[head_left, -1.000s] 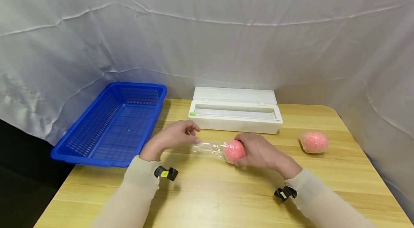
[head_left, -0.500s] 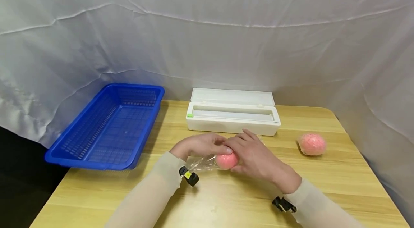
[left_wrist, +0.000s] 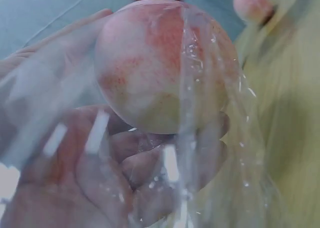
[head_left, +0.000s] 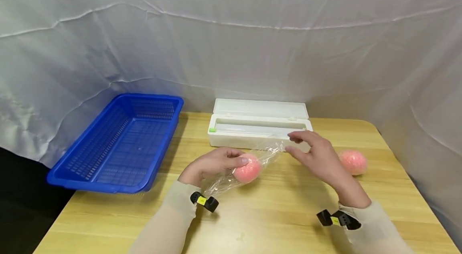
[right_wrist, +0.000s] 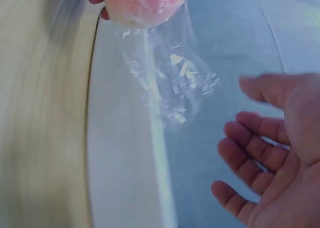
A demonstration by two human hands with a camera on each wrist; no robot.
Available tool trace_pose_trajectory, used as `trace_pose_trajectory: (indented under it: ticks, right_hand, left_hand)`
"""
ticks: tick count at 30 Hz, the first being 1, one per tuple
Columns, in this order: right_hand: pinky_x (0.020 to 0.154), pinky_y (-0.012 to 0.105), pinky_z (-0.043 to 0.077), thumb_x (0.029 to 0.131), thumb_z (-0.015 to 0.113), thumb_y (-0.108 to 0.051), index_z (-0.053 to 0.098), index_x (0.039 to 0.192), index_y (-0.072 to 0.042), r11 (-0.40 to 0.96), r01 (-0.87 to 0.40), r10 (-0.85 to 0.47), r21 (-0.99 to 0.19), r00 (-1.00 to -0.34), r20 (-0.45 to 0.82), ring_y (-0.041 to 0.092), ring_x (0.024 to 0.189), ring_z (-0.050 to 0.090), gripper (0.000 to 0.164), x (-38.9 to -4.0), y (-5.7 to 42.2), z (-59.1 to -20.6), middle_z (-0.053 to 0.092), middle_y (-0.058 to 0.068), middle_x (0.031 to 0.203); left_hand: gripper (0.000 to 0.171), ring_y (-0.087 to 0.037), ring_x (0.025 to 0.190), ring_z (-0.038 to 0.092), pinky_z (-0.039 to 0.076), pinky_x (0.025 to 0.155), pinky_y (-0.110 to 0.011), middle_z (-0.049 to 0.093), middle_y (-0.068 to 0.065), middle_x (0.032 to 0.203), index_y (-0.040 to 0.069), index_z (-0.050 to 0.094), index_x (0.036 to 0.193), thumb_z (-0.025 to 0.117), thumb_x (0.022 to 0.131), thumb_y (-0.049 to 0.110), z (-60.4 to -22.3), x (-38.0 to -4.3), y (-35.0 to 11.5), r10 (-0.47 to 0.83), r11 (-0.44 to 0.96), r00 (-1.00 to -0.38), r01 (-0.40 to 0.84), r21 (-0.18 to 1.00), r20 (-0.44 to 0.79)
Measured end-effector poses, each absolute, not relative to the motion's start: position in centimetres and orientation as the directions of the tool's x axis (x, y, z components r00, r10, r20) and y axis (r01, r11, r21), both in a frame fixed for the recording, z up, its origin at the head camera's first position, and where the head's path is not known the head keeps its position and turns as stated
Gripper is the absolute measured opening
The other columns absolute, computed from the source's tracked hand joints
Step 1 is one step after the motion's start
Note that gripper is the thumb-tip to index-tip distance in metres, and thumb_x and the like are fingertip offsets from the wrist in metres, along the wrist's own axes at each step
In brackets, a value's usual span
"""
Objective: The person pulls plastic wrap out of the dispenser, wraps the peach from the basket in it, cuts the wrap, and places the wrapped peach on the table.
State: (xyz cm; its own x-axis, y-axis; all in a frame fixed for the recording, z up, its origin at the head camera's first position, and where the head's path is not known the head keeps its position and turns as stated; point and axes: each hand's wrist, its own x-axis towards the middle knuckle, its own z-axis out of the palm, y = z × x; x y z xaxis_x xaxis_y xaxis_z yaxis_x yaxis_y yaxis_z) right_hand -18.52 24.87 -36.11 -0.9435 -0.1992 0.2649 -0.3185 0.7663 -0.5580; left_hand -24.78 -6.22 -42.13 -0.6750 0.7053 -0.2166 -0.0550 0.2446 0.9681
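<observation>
My left hand [head_left: 211, 164] grips a pink peach [head_left: 249, 172] over the table, thumb on top and fingers beneath. Clear cling film [head_left: 272, 153] wraps the fruit, with loose tails trailing to both sides. The left wrist view shows the film stretched over the peach [left_wrist: 160, 68] and across the palm. My right hand [head_left: 321, 158] is apart from the peach, its thumb and fingers spread near the film's right tail. In the right wrist view its fingers [right_wrist: 245, 158] are loosely bent with nothing between them, and the film's end [right_wrist: 180, 96] hangs free beside them.
Behind the hands stands a white cling film dispenser [head_left: 245, 140] with its lid raised and a roll inside. A second pink peach [head_left: 353, 162] lies at the right, partly behind my right wrist. At the left is a blue plastic basket [head_left: 162, 154]. A pale curtain [head_left: 231, 45] backs the table.
My left hand moved right and took hold of the peach. My right hand let go of it and drew away to the right. The wrapped peach shifted slightly left, its film tails now slanting.
</observation>
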Motion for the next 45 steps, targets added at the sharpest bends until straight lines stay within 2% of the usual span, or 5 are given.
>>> trace_pose_trajectory:
  ticks: [7,16,28,36,45]
  right_hand:
    - [0.088,0.038,0.054,0.107,0.059,-0.047,0.073,0.127,-0.007,0.655,-0.087,-0.039,-0.751,-0.996,0.082,0.028,0.109,0.066,0.047,-19.4,25.6,-37.6,0.074,0.012,0.121]
    - [0.067,0.024,0.049,0.101,0.074,-0.017,0.075,0.109,-0.002,0.493,-0.188,-0.161,-0.85,-0.979,0.123,0.013,0.082,0.054,0.018,-20.6,24.5,-38.9,0.066,0.002,0.097]
    - [0.08,0.027,0.047,0.107,0.063,-0.014,0.073,0.1,-0.003,0.141,-0.139,-0.142,-0.98,-0.983,0.119,0.016,0.086,0.054,0.017,-20.6,25.1,-38.9,0.062,-0.009,0.086]
    - [0.081,0.023,0.051,0.106,0.067,-0.024,0.071,0.116,0.0,0.336,-0.183,-0.047,-0.924,-0.983,0.178,0.01,0.092,0.058,0.026,-19.8,24.1,-37.9,0.066,-0.008,0.101]
    - [0.077,0.027,0.046,0.102,0.072,-0.032,0.072,0.103,0.002,0.367,-0.045,0.086,-0.929,-0.993,0.082,0.013,0.088,0.05,0.034,-19.8,22.8,-37.4,0.058,-0.009,0.086]
  left_hand:
    - [0.041,-0.015,0.103,0.07,0.058,0.093,-0.032,0.077,-0.005,0.118,0.007,0.067,0.139,0.067,0.105,0.03,-41.7,-24.5,-7.3,0.72,0.246,-0.669,-0.001,0.969,-0.184]
    - [0.041,-0.016,0.108,0.071,0.056,0.098,-0.033,0.077,-0.004,0.12,0.01,0.068,0.138,0.068,0.104,0.033,-40.8,-24.6,-7.8,0.736,0.253,-0.653,0.023,0.967,-0.178]
    - [0.04,-0.015,0.107,0.069,0.056,0.1,-0.034,0.076,-0.005,0.118,0.006,0.066,0.14,0.063,0.107,0.028,-39.9,-24.5,-8.8,0.75,0.191,-0.652,0.049,0.98,-0.114]
    - [0.042,-0.015,0.112,0.07,0.056,0.1,-0.034,0.075,-0.008,0.127,0.004,0.063,0.143,0.065,0.106,0.024,-39.6,-24.3,-8.7,0.751,0.202,-0.649,0.057,0.978,-0.118]
    - [0.035,-0.011,0.096,0.065,0.057,0.09,-0.029,0.075,0.0,0.115,0.011,0.069,0.136,0.071,0.102,0.017,-39.9,-23.9,-7.5,0.796,0.206,-0.601,0.153,0.967,-0.075]
